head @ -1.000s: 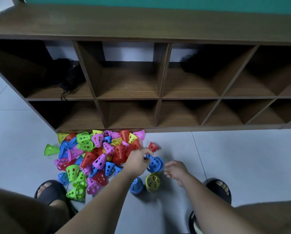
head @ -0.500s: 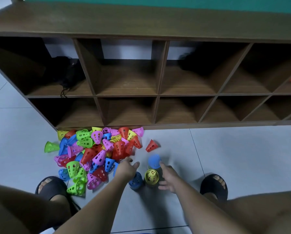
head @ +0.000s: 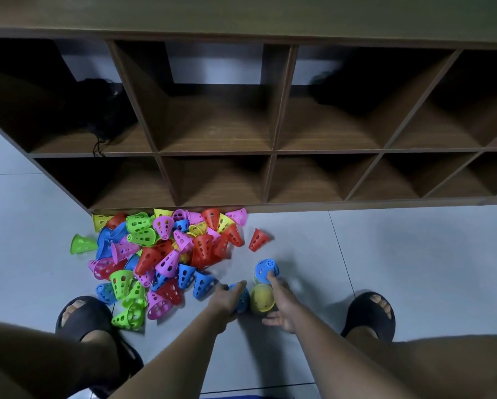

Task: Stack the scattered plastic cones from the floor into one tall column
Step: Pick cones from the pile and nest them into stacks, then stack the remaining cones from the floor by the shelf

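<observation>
Left hand [head: 225,302] lies over a blue cone [head: 243,300] on the floor [head: 400,254], but it's too blurred to tell whether that grip is clamped. Right hand [head: 280,308], grip spread apart, has one fingertip on the blue-topped stack [head: 266,267]. A yellow cone [head: 261,300] stands between the hands, and the loose pile [head: 161,254] lies to the left.

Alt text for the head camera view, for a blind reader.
A person's left hand covers a blue cone, and the right hand is beside a yellow cone near a short blue-topped stack on the floor. A heap of coloured cones lies left, before a wooden cubby shelf.
</observation>
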Tool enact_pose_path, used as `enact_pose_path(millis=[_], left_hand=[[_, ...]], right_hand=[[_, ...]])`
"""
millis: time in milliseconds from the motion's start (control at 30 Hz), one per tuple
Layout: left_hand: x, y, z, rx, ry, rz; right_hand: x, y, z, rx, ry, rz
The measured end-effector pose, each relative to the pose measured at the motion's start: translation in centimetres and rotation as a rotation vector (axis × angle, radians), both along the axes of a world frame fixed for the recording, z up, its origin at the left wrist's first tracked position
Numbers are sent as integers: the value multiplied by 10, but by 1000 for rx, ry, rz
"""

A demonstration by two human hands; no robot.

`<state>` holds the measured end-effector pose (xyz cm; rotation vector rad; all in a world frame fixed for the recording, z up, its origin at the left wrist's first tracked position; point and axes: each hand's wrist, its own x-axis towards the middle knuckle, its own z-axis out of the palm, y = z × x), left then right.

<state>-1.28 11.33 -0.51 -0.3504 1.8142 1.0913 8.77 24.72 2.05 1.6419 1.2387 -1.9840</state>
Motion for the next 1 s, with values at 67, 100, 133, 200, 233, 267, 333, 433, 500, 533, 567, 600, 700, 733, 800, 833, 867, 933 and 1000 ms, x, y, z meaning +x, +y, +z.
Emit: enact_pose_path(millis=[67, 100, 133, 200, 233, 267, 333, 433, 500, 533, 567, 600, 700, 733, 800, 833, 867, 933, 1000], left_hand=[[-2, 11, -3, 37, 24, -8], [-3, 16, -5, 46, 43, -25], [-4, 23, -7, 51, 62, -42], [-7, 35, -15, 63, 91, -74], [-8, 42, -19, 75, 91, -77], [-10, 49, -21, 88, 85, -67], [-12, 64, -23, 106, 84, -36], [-15, 87, -26, 125, 98, -20], [-17, 102, -23, 159, 91, -30], [-17, 108, -21, 174, 89, -37], [-17, 114, -16, 197, 87, -41], [-18, 119, -12, 226, 79, -47], [-20, 130, -5, 299, 34, -70], [-22, 132, -3, 315, 9, -78], [-25, 133, -2, 347, -35, -98], [-26, 133, -3, 362, -48, -113], [-27, 132, -5, 368, -56, -128], [-28, 129, -6, 366, -56, -141], [-29, 122, -7, 345, -48, -130]], right_hand=[[-1, 3, -5, 5, 1, -4], [-2, 5, -9, 8, 4, -18], [-2, 9, -11, 14, 9, -39], [-4, 16, -16, 28, 19, -96], [-5, 21, -18, 38, 26, -123], [-6, 27, -21, 45, 34, -149], [-10, 39, -23, 46, 50, -196], [-15, 57, -28, 70, 55, -235], [-16, 73, -40, 70, 72, -279], [-17, 82, -48, 62, 89, -305], [-17, 90, -54, 44, 116, -331], [-18, 95, -52, 26, 136, -353], [-22, 105, -36, 24, 171, -407], [-22, 107, -33, 30, 188, -436], [-20, 110, -28, 40, 212, -490], [-19, 110, -26, 42, 217, -520], [-17, 109, -24, 42, 221, -552], [-15, 106, -22, 46, 210, -610], [-12, 100, -21, 60, 194, -633]])
